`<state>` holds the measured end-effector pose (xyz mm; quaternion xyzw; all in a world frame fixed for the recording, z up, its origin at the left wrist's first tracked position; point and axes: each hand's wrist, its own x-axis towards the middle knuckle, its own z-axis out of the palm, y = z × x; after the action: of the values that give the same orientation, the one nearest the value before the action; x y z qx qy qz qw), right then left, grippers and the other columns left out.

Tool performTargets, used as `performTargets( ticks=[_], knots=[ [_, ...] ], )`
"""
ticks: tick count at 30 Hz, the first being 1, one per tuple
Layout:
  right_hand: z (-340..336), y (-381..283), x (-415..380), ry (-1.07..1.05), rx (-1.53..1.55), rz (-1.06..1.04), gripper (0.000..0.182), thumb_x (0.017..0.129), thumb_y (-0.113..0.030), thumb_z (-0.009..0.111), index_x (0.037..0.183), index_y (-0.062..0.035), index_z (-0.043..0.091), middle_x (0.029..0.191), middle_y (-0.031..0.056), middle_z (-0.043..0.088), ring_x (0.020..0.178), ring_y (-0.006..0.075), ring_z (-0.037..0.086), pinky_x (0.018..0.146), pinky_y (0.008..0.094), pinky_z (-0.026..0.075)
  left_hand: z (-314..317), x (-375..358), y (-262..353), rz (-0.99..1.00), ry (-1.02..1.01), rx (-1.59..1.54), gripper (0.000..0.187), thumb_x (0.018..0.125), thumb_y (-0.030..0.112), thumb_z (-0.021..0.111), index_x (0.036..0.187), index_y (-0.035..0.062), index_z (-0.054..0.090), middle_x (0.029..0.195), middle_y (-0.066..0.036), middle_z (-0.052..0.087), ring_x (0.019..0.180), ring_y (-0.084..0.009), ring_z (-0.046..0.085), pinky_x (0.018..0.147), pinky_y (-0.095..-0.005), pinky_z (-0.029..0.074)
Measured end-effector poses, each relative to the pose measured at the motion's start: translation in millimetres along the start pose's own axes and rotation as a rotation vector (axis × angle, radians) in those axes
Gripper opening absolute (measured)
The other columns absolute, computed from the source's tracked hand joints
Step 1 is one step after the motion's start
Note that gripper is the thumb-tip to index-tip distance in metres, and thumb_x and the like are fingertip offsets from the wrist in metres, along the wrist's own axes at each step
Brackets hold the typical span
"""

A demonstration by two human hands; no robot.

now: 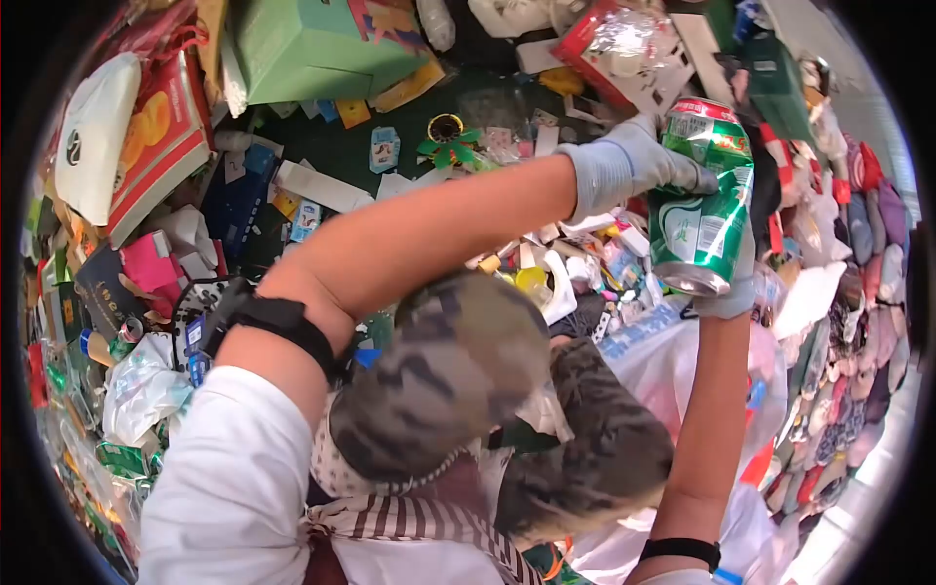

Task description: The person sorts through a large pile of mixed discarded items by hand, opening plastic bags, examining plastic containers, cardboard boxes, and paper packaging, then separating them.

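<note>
A green and silver drink can (700, 210) with a red top band is held up at the upper right, tilted slightly. My left hand (639, 164), in a pale grey glove, reaches across from the left, its fingers closed against the can's front and left side. Behind the can's right side is my right hand (738, 268), also gloved and wrapped round it; most of its fingers are hidden by the can.
Mixed waste lies all around. A green box (327, 49) is at the top, a red box (166, 146) at the upper left, a white plastic bag (146, 390) at the left. Large translucent bags (673, 375) stand at my right. Bundled fabric pieces (858, 341) line the far right.
</note>
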<state>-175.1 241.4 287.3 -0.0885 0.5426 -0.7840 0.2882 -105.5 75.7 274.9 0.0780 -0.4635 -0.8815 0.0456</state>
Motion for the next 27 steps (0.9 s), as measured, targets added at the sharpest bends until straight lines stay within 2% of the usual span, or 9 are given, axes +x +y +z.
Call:
performTargets(
  ticks=[4,6,9,11,13,15,20,24,27],
  knots=[
    [65,-48,-96,0.01,0.071,-0.007,0.075,0.083,-0.061,0.044,0.125,0.0006,0.042,0.117,0.0094,0.054,0.105,0.0226,0.054,0.092,0.0346,0.042,32,-57,59,0.263,-0.274,0.71,0.049,0.071,0.012,0.069,0.117,0.0045,0.054,0.108,-0.011,0.061,0.101,-0.0237,0.055,0.091,-0.0339,0.041],
    [50,-32,-125,0.101,-0.265,-0.383,0.059,0.087,-0.044,0.052,0.125,-0.0006,0.044,0.118,0.0082,0.053,0.106,0.0183,0.052,0.091,0.0324,0.042,19,-52,58,0.974,-0.76,1.122,0.043,0.075,0.007,0.057,0.118,0.0061,0.055,0.117,-0.011,0.057,0.11,-0.0302,0.051,0.096,-0.0368,0.036],
    [40,-9,-140,-0.206,-0.574,-0.54,0.03,0.084,-0.017,0.056,0.11,-0.0019,0.057,0.103,0.0068,0.061,0.09,0.0151,0.059,0.083,0.0289,0.046,21,-72,50,1.082,-0.778,1.239,0.051,0.077,0.016,0.056,0.125,0.0024,0.045,0.122,-0.018,0.05,0.113,-0.0296,0.049,0.096,-0.0381,0.038],
    [14,26,-152,-0.238,-0.939,-0.916,0.022,0.083,-0.008,0.053,0.102,-0.0005,0.062,0.097,0.008,0.064,0.089,0.0159,0.061,0.084,0.0299,0.047,26,-99,27,0.224,-0.596,0.82,0.045,0.082,0.021,0.053,0.122,0.0016,0.048,0.119,-0.014,0.053,0.11,-0.0248,0.051,0.094,-0.0362,0.039],
    [28,13,-174,0.048,-0.77,-0.542,0.031,0.071,-0.012,0.064,0.1,0.0003,0.06,0.094,0.0114,0.064,0.087,0.0194,0.06,0.078,0.0311,0.048,30,-104,4,-0.247,-0.346,0.366,0.04,0.086,0.025,0.05,0.119,0.0008,0.052,0.115,-0.01,0.056,0.107,-0.0199,0.052,0.093,-0.0343,0.04],
    [56,28,-162,0.326,-0.106,-0.287,0.065,0.053,-0.018,0.076,0.108,0.0045,0.049,0.098,0.0197,0.059,0.088,0.0263,0.059,0.072,0.0316,0.049,44,-115,9,-0.31,-0.226,0.297,0.043,0.088,0.025,0.051,0.124,0.0021,0.049,0.114,-0.007,0.056,0.1,-0.0153,0.055,0.086,-0.0303,0.045],
    [58,61,-112,0.692,-0.463,-0.304,0.061,0.055,-0.011,0.072,0.108,0.0024,0.045,0.094,0.0196,0.057,0.09,0.0317,0.058,0.079,0.0351,0.047,-22,-40,-15,0.072,-0.186,0.725,0.039,0.086,0.031,0.057,0.117,0.0062,0.055,0.094,0.0,0.057,0.077,-0.0103,0.053,0.068,-0.0239,0.044],
    [49,18,-168,0.418,-0.598,-0.372,0.036,0.067,-0.017,0.066,0.1,-0.0046,0.056,0.091,0.0166,0.061,0.085,0.0297,0.06,0.074,0.0365,0.046,38,-89,-3,0.016,-0.005,1.223,0.025,0.086,0.033,0.055,0.095,0.0097,0.06,0.078,-0.001,0.054,0.067,-0.01,0.049,0.056,-0.0269,0.042],
    [20,20,-164,0.343,-0.863,-0.606,0.039,0.071,-0.021,0.062,0.106,-0.005,0.053,0.097,0.0147,0.059,0.09,0.0276,0.058,0.078,0.035,0.045,66,-97,-13,-0.211,-0.142,0.542,0.021,0.083,0.03,0.056,0.083,0.0091,0.06,0.073,-0.002,0.057,0.062,-0.012,0.051,0.054,-0.0325,0.043]
  ],
)
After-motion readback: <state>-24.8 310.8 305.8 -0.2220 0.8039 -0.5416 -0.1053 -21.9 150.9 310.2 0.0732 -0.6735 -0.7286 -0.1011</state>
